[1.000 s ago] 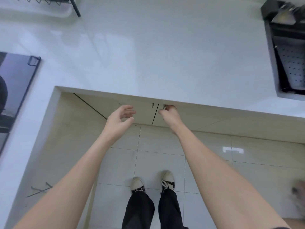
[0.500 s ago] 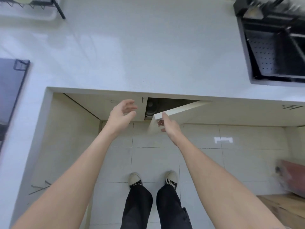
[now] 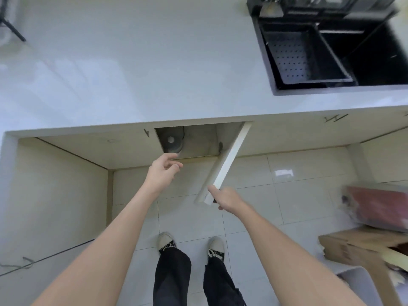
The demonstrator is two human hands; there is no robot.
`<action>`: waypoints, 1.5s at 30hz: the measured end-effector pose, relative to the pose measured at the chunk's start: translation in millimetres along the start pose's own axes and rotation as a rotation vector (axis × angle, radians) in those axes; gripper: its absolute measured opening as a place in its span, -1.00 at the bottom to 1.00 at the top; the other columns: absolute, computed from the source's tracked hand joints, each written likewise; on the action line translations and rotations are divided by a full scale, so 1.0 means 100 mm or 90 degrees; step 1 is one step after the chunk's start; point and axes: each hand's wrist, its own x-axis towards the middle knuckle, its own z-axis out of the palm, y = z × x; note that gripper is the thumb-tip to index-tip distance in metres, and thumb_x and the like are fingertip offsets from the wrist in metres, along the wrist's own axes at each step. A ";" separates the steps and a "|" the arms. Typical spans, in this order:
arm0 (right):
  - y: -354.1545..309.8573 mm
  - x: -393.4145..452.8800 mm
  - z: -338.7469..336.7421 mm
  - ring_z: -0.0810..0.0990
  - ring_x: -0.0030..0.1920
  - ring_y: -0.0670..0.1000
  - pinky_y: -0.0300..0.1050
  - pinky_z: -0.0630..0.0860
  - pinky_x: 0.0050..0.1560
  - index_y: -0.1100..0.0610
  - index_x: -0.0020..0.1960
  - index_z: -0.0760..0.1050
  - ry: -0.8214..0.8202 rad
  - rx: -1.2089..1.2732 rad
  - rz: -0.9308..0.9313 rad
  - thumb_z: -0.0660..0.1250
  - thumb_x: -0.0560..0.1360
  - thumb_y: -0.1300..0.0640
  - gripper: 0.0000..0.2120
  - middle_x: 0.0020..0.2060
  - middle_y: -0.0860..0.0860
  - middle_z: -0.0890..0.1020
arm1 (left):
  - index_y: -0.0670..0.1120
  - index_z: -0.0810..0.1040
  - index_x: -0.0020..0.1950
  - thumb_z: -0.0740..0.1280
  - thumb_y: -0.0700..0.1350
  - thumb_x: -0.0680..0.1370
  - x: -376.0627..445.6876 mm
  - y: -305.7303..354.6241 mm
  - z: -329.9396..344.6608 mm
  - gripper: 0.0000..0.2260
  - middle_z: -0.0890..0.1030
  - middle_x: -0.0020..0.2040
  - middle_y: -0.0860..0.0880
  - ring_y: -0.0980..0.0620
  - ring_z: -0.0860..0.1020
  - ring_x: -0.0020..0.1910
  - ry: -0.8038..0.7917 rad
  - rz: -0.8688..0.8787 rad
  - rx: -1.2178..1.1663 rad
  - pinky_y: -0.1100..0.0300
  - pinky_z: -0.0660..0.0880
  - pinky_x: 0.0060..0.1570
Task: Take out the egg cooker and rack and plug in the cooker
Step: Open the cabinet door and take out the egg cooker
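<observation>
Right hand [image 3: 224, 198] gripping edge of cream flat cabinet door [image 3: 227, 165]; left hand [image 3: 163, 172] hovering open, just below round grey metal cooker [image 3: 173, 142] inside cabinet.

Glossy white countertop [image 3: 154, 62]; glossy tiled floor [image 3: 254, 195].
</observation>
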 end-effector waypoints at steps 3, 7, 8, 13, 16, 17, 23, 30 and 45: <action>0.28 -0.04 -0.31 0.47 -0.25 0.07 -0.06 0.41 -0.16 0.10 -0.04 0.41 -0.034 0.007 0.005 0.17 0.47 -0.11 -0.72 -0.15 0.07 0.52 | -0.01 0.52 0.30 0.24 -0.25 0.62 0.03 0.17 0.41 -0.71 0.71 0.01 0.05 -0.17 0.64 0.12 -0.034 0.000 0.028 -0.09 0.60 0.06; 0.70 -0.05 -0.81 0.49 0.03 0.13 0.09 0.56 0.12 0.01 0.41 0.32 -0.027 0.030 0.067 0.14 0.58 0.18 -0.60 0.21 0.10 0.52 | 0.01 0.52 0.29 0.24 -0.24 0.61 0.04 0.41 1.07 -0.71 0.71 0.01 0.05 -0.16 0.64 0.13 -0.086 0.003 0.060 -0.13 0.59 0.14; 0.80 -0.06 -0.90 0.49 0.13 0.17 0.11 0.55 0.17 -0.01 0.47 0.28 0.013 0.040 0.074 0.11 0.59 0.22 -0.53 0.32 0.11 0.47 | 0.01 0.52 0.30 0.25 -0.22 0.61 0.04 0.48 1.23 -0.71 0.71 0.03 0.05 -0.12 0.63 0.15 -0.100 0.010 0.072 -0.12 0.58 0.19; 1.13 -0.11 -0.88 0.58 0.16 0.11 0.00 0.57 0.10 0.02 0.48 0.34 0.062 0.215 0.003 0.27 0.58 0.10 -0.54 0.33 0.07 0.49 | -0.01 0.52 0.25 0.23 0.01 0.59 0.13 0.89 2.07 -0.73 0.55 0.07 0.05 -0.08 0.56 0.02 -0.155 -0.020 0.124 0.05 0.48 0.11; 1.19 -0.09 -0.81 0.58 0.22 0.16 0.11 0.57 0.22 0.09 0.43 0.43 0.100 0.233 -0.054 0.30 0.60 0.15 -0.60 0.29 0.12 0.54 | -0.06 0.30 -0.24 0.20 -0.01 0.56 0.21 0.98 2.32 -0.78 0.33 -0.26 0.01 -0.05 0.32 -0.26 -0.100 -0.088 0.076 0.07 0.29 -0.13; 1.21 -0.07 -0.83 0.58 0.22 0.17 0.11 0.59 0.19 0.10 0.43 0.44 0.102 0.245 -0.060 0.30 0.60 0.19 -0.60 0.27 0.13 0.56 | -0.05 0.25 -0.28 0.21 -0.06 0.55 0.24 1.00 2.36 -0.76 0.29 -0.31 0.01 -0.04 0.28 -0.31 -0.085 -0.111 0.041 0.06 0.30 -0.12; 1.39 -0.06 -1.19 0.60 0.02 0.12 -0.07 0.55 -0.03 0.05 0.31 0.57 0.132 0.301 -0.042 0.08 0.49 0.39 -0.48 0.12 0.10 0.68 | -0.09 0.52 0.00 0.22 -0.12 0.64 0.34 1.04 2.57 -0.89 0.53 -0.05 -0.06 -0.12 0.54 0.05 -0.142 -0.191 -0.145 0.11 0.62 0.12; 1.67 -0.04 -1.62 0.64 0.16 0.08 -0.11 0.56 0.04 0.05 0.25 0.66 0.219 0.376 -0.021 0.13 0.53 0.37 -0.53 0.12 0.01 0.72 | -0.24 0.37 0.51 0.20 -0.12 0.69 0.34 1.02 2.99 -0.59 0.44 0.51 -0.14 -0.20 0.54 0.37 -0.163 -0.190 -0.285 -0.07 0.51 0.34; 0.90 -0.34 -1.44 0.61 0.00 0.17 0.00 0.59 -0.09 0.07 0.37 0.49 0.361 0.079 0.013 0.14 0.49 0.32 -0.51 0.16 0.09 0.63 | -0.06 0.27 0.59 0.22 0.02 0.68 0.06 0.97 2.04 -0.51 0.39 0.55 0.00 0.02 0.41 0.48 -0.233 -0.110 -0.182 -0.04 0.56 0.19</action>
